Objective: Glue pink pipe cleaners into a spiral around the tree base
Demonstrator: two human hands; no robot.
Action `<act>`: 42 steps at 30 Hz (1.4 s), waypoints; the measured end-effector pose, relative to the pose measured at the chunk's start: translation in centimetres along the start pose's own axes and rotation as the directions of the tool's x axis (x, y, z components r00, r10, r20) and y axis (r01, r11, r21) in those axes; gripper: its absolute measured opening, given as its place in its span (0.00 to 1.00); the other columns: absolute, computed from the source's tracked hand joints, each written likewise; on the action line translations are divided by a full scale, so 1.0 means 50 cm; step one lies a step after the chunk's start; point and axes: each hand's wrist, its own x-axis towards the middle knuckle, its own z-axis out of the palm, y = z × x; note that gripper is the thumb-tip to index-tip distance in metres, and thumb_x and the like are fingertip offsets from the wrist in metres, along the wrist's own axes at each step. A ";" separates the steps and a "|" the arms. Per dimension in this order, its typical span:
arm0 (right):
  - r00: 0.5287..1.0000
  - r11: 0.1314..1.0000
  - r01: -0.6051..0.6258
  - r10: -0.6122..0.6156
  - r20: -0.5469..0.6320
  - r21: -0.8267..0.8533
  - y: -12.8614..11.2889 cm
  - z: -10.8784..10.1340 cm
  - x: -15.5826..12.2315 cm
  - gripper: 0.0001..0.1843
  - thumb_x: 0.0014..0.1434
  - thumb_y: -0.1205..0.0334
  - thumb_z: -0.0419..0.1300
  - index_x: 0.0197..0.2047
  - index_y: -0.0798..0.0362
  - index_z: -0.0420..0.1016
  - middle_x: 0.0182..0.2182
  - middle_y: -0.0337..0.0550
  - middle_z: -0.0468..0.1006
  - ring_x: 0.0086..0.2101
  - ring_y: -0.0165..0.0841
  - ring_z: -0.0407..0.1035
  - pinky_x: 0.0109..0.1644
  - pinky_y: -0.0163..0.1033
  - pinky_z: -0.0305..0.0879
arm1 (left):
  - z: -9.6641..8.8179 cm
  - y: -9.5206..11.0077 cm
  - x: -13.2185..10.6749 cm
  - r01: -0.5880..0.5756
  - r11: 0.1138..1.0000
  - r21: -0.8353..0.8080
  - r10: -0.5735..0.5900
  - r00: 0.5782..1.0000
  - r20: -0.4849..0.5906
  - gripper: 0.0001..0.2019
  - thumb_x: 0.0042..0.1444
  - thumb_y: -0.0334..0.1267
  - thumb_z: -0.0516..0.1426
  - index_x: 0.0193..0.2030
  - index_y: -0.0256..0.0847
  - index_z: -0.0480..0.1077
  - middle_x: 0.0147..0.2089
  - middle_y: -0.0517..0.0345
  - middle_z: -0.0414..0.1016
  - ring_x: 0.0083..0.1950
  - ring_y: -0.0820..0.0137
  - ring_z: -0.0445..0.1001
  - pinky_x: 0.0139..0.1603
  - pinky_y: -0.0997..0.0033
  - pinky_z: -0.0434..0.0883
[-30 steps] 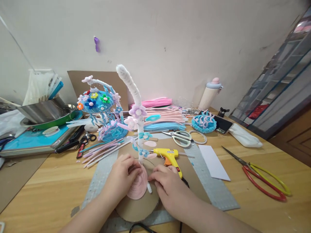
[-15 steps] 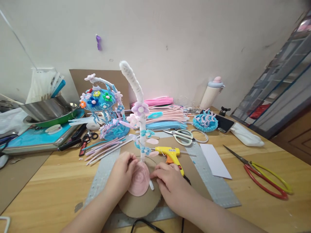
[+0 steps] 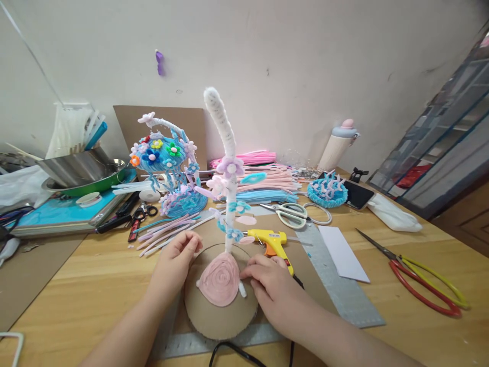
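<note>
— Where does the pink spiral (image 3: 219, 280) sit?

— On the cardboard disc (image 3: 221, 323), at the foot of the fuzzy white stem (image 3: 231, 196). Their join is hard to make out.

— And the fingers?

— The left hand (image 3: 178, 255) is by the disc's left rim, thumb and forefinger close; I can't tell whether they meet. The right hand (image 3: 269, 285) has fingertips at the spiral's right edge, clamped or not, I can't tell.

— Anything covered?

— Part of the yellow glue gun (image 3: 267, 236), behind that hand. The black cable (image 3: 239, 348) runs out of view at the bottom.
</note>
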 end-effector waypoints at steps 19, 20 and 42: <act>1.000 1.000 0.026 -0.026 -0.008 0.012 0.004 0.004 -0.004 0.19 0.61 0.73 0.48 0.43 0.46 0.77 0.41 0.40 0.73 0.41 0.37 0.62 0.50 0.48 0.54 | -0.021 -0.010 0.010 0.015 1.000 0.025 -0.010 0.981 -0.195 0.22 0.58 0.52 0.50 0.18 0.42 0.63 0.18 0.64 0.62 0.21 0.73 0.60 0.25 0.73 0.59; 1.000 1.000 0.024 -0.024 -0.007 0.011 0.003 0.003 -0.003 0.19 0.62 0.73 0.48 0.43 0.45 0.77 0.41 0.40 0.73 0.41 0.37 0.62 0.50 0.47 0.54 | -0.019 -0.004 0.006 -0.024 0.998 0.056 0.032 0.987 -0.159 0.19 0.58 0.50 0.51 0.21 0.42 0.66 0.21 0.63 0.66 0.25 0.72 0.63 0.28 0.72 0.61; 0.997 0.998 0.068 -0.068 -0.019 0.000 -0.001 -0.001 -0.002 0.18 0.62 0.73 0.48 0.43 0.47 0.76 0.41 0.40 0.73 0.41 0.34 0.63 0.48 0.45 0.53 | 0.034 0.015 -0.056 -0.476 0.753 0.454 0.343 0.873 0.347 0.15 0.62 0.34 0.50 0.55 0.46 0.67 0.47 0.52 0.70 0.49 0.64 0.68 0.49 0.61 0.68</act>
